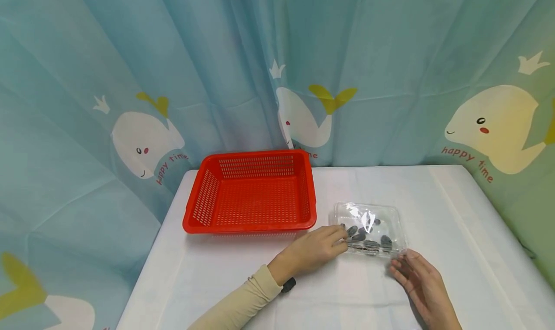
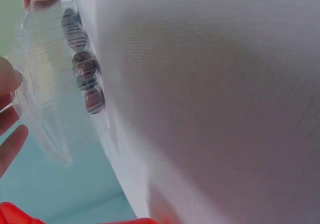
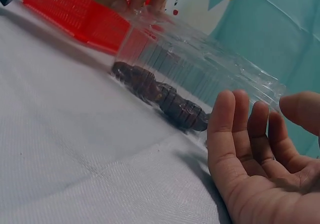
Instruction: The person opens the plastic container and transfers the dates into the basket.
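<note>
Clear plastic box (image 1: 368, 229) of dark pieces (image 1: 366, 243): left hand (image 1: 318, 248) pinches its 9 o'clock edge; right hand (image 1: 422, 282), fingers straight, at 5 o'clock.

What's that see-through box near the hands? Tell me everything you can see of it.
The clear plastic box is a thin, ribbed, lidded container lying flat on the white table, right of the red basket. Several dark oval pieces lie along its near side. The left hand grips its left edge; the right hand is open at its near right corner.
</note>
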Action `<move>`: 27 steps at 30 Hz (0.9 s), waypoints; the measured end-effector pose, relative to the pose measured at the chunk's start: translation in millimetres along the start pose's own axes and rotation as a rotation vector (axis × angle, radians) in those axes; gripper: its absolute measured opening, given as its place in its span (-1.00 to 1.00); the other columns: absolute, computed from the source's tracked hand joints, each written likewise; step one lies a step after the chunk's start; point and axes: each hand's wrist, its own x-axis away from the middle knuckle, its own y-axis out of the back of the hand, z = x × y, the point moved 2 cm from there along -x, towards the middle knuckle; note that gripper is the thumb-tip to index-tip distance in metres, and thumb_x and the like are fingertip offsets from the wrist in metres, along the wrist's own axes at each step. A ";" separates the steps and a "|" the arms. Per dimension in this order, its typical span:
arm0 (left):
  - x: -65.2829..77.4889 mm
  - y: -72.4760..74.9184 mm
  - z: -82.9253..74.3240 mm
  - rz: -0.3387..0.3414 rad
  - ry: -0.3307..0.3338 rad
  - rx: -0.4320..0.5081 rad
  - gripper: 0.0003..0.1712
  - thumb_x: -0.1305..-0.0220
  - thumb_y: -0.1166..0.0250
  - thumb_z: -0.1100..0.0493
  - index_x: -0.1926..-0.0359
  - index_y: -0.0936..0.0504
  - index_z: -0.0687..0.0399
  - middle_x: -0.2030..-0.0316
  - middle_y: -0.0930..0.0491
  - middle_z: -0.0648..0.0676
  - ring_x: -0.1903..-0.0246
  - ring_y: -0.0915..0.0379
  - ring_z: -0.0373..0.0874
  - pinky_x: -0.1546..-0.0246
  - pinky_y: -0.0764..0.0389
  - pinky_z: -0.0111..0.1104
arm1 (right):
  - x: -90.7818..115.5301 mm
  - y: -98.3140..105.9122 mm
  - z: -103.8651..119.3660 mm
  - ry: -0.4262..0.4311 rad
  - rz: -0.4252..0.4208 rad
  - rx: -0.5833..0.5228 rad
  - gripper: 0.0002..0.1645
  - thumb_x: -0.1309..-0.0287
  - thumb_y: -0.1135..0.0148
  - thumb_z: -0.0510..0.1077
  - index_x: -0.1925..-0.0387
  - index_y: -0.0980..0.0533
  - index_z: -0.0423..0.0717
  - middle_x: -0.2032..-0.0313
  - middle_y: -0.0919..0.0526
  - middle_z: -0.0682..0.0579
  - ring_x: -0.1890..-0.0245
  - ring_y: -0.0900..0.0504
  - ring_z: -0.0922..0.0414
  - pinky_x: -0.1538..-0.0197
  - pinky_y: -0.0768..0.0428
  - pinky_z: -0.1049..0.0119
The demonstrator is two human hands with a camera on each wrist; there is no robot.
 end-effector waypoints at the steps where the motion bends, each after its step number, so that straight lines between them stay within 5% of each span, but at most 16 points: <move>1: -0.5 -0.1 -0.3 -0.003 -0.005 -0.002 -0.79 -0.51 -0.15 0.28 0.02 -0.65 -0.08 -0.12 -0.60 -0.06 -0.24 -0.48 -0.14 -0.34 -0.51 -0.38 | 0.2 0.1 0.1 -0.002 0.003 -0.005 -0.75 -0.63 0.01 -0.06 0.02 -0.62 0.18 0.09 -0.65 0.23 0.04 -0.73 0.31 -0.12 -0.72 0.37; 18: -4.4 -5.3 -4.1 -0.030 0.030 -0.060 -0.77 -0.50 -0.16 0.33 -0.01 -0.65 -0.03 -0.06 -0.60 -0.05 -0.16 -0.51 -0.18 -0.34 -0.50 -0.44 | 0.0 1.1 -0.4 -0.102 -0.080 0.070 -0.82 -0.57 -0.08 0.10 0.08 -0.61 0.29 0.13 -0.67 0.28 0.05 -0.72 0.38 -0.17 -0.67 0.46; 27: -5.7 -5.6 -5.0 -0.020 0.064 -0.056 -0.78 -0.52 -0.16 0.31 -0.02 -0.64 -0.03 -0.06 -0.59 -0.07 -0.14 -0.51 -0.23 -0.32 -0.49 -0.49 | -0.1 -0.4 0.0 -0.074 -0.077 0.057 -0.82 -0.58 -0.09 0.06 0.07 -0.63 0.28 0.13 -0.68 0.27 0.06 -0.72 0.37 -0.16 -0.67 0.46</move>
